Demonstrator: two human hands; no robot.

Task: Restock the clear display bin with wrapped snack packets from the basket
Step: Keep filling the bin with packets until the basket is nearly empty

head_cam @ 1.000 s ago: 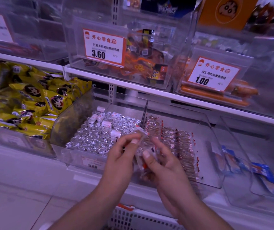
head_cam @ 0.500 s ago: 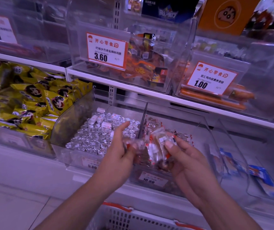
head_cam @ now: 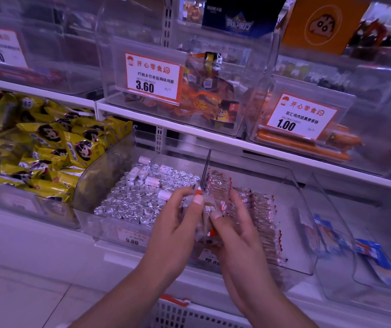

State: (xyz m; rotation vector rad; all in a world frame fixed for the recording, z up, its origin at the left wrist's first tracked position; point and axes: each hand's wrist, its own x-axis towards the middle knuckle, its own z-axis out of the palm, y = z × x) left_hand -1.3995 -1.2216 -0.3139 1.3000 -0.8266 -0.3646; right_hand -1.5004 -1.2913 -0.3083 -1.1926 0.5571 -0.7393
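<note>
Both hands hold a small bundle of clear-wrapped snack packets point(head_cam: 207, 217) with red and white ends, just above the front of the clear display bin point(head_cam: 304, 235). My left hand point(head_cam: 178, 223) pinches the bundle's left side with thumb and fingertips. My right hand point(head_cam: 234, 228) grips its right side, thumb on top. Rows of the same packets point(head_cam: 257, 209) lie inside that bin. The white basket point(head_cam: 185, 316) with a red handle sits below at the bottom edge; its contents are hidden.
A bin of silver foil-wrapped sweets point(head_cam: 142, 195) adjoins on the left, past a thin divider point(head_cam: 206, 166). Yellow snack bags point(head_cam: 48, 147) fill the far-left bin. Blue packets point(head_cam: 374, 259) lie in the right bin. The upper shelf point(head_cam: 213, 136) carries bins with price tags.
The hands spread apart with the packets, then came back together and lowered over the bin's front. The view shifted slightly.
</note>
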